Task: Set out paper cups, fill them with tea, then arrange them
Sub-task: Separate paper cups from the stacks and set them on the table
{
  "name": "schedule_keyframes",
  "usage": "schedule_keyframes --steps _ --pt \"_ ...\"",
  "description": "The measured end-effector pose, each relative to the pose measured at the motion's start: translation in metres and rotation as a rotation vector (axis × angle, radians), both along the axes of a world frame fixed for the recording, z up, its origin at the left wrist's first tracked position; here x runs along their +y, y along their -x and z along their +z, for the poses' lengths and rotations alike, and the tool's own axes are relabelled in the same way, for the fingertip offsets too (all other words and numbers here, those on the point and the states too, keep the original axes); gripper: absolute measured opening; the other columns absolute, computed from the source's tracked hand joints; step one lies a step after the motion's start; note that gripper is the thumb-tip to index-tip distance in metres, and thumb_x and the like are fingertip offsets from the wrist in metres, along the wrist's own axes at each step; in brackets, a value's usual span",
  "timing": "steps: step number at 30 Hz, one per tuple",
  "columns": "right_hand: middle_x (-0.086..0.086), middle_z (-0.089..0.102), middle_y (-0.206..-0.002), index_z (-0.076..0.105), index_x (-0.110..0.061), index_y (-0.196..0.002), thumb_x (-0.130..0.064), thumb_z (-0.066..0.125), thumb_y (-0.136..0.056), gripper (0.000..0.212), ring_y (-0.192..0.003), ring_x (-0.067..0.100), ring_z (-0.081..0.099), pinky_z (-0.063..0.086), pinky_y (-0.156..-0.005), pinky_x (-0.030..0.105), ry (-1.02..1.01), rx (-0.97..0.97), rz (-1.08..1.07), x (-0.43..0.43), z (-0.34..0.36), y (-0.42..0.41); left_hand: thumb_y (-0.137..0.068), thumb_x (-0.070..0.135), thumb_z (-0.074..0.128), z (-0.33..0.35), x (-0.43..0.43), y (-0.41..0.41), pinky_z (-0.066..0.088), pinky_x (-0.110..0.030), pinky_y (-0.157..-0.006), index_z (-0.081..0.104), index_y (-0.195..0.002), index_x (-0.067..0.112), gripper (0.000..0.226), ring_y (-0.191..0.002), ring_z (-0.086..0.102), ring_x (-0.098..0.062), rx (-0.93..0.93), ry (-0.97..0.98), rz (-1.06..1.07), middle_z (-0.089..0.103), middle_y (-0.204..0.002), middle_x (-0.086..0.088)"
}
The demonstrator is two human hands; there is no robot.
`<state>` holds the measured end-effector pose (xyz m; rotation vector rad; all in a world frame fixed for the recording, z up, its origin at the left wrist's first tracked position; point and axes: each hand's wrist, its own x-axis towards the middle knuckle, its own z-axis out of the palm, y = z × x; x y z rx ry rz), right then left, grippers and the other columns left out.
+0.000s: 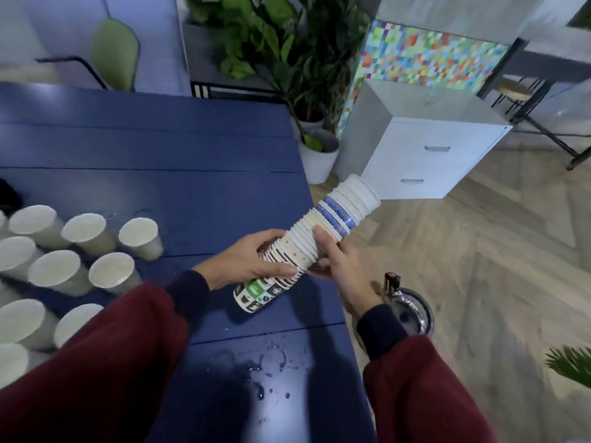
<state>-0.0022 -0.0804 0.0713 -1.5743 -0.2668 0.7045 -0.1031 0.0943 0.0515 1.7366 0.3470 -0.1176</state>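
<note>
A long stack of nested paper cups is held tilted over the blue table's right edge. It is green-and-black at the low end, then dotted, cream, blue-banded and white. The left hand curls its fingers round the lower part, and the right hand round the middle.

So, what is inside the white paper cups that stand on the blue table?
The white paper cups on the blue table show only pale inner walls; no tea is visible. Their angle hides most bottoms, so a little liquid there cannot be excluded.
</note>
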Motion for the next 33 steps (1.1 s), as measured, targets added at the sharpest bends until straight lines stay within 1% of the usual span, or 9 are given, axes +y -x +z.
schedule_keyframes --steps 4,8,12,15,18,20,26,29,33 --pt "0.002 0.078 -0.108 0.065 -0.012 -0.122 -0.024 0.067 -0.097 0.028 -0.095 0.018 0.076 0.061 -0.074 0.027 0.002 -0.001 0.120 0.028 0.000 0.066 -0.073 0.029 0.090 0.000 0.022 0.073 0.056 -0.030 -0.092 0.063 -0.124 0.027 0.058 -0.101 0.072 -0.014 0.002 -0.042 0.038 0.075 -0.109 0.006" --pt "0.001 0.075 -0.117 0.060 -0.010 -0.128 -0.014 0.084 -0.082 0.052 -0.106 0.017 0.073 0.060 -0.086 0.029 0.029 -0.092 0.241 0.066 -0.010 0.136 -0.069 0.031 0.092 -0.010 0.048 0.153 0.057 -0.036 -0.093 0.067 -0.114 0.026 0.052 -0.097 0.072 -0.015 0.035 -0.101 0.124 0.076 -0.104 0.005" --pt "-0.005 0.075 -0.118 0.062 -0.018 -0.126 -0.021 0.092 -0.074 0.060 -0.108 0.011 0.071 0.057 -0.095 0.033 0.076 -0.216 0.298 0.096 -0.025 0.193 -0.057 0.044 0.092 -0.028 0.065 0.223 0.056 -0.046 -0.095 0.064 -0.114 0.024 0.067 -0.099 0.072 -0.015 0.070 -0.101 0.192 0.076 -0.105 0.005" --pt "-0.007 0.075 -0.118 0.062 -0.022 -0.124 -0.034 0.094 -0.066 0.067 -0.108 0.011 0.071 0.056 -0.098 0.042 0.081 -0.269 0.330 0.113 -0.034 0.230 -0.061 0.037 0.092 -0.035 0.073 0.264 0.057 -0.042 -0.095 0.063 -0.118 0.022 0.066 -0.100 0.072 -0.014 0.065 -0.095 0.236 0.076 -0.107 0.004" --pt "-0.008 0.075 -0.116 0.062 -0.023 -0.124 -0.035 0.094 -0.065 0.068 -0.107 0.010 0.071 0.057 -0.097 0.044 0.100 -0.295 0.328 0.121 -0.037 0.254 -0.068 0.021 0.092 -0.038 0.076 0.290 0.057 -0.027 -0.086 0.064 -0.115 0.023 0.054 -0.096 0.072 -0.010 0.052 -0.078 0.276 0.076 -0.104 0.004" --pt "-0.006 0.075 -0.116 0.062 -0.021 -0.124 -0.030 0.094 -0.067 0.066 -0.106 0.011 0.072 0.058 -0.096 0.044 0.102 -0.311 0.319 0.120 -0.038 0.264 -0.069 0.018 0.091 -0.038 0.075 0.299 0.057 -0.023 -0.083 0.064 -0.114 0.023 0.053 -0.095 0.071 -0.009 0.037 -0.081 0.285 0.075 -0.104 0.004" --pt "-0.004 0.074 -0.118 0.061 -0.017 -0.126 -0.014 0.088 -0.078 0.055 -0.108 0.014 0.071 0.057 -0.097 0.042 0.003 -0.309 0.167 0.112 -0.021 0.266 -0.061 0.031 0.092 -0.053 0.074 0.318 0.057 -0.034 -0.091 0.063 -0.110 0.029 0.057 -0.096 0.070 -0.006 0.073 -0.162 0.256 0.073 -0.104 0.011" --pt "-0.006 0.074 -0.118 0.060 -0.020 -0.128 -0.016 0.088 -0.078 0.057 -0.109 0.012 0.070 0.056 -0.099 0.044 -0.029 -0.311 0.128 0.109 -0.006 0.248 -0.055 0.037 0.091 -0.061 0.071 0.330 0.057 -0.040 -0.090 0.055 -0.108 0.031 0.064 -0.097 0.067 -0.012 0.120 -0.218 0.302 0.069 -0.104 0.010" --pt "-0.009 0.073 -0.120 0.059 -0.023 -0.129 -0.019 0.089 -0.077 0.060 -0.111 0.011 0.069 0.054 -0.101 0.050 -0.011 -0.277 0.125 0.100 -0.002 0.234 -0.059 0.031 0.091 -0.060 0.063 0.333 0.053 -0.032 -0.080 0.044 -0.110 0.027 0.069 -0.095 0.061 -0.013 0.131 -0.307 0.326 0.060 -0.105 0.009"
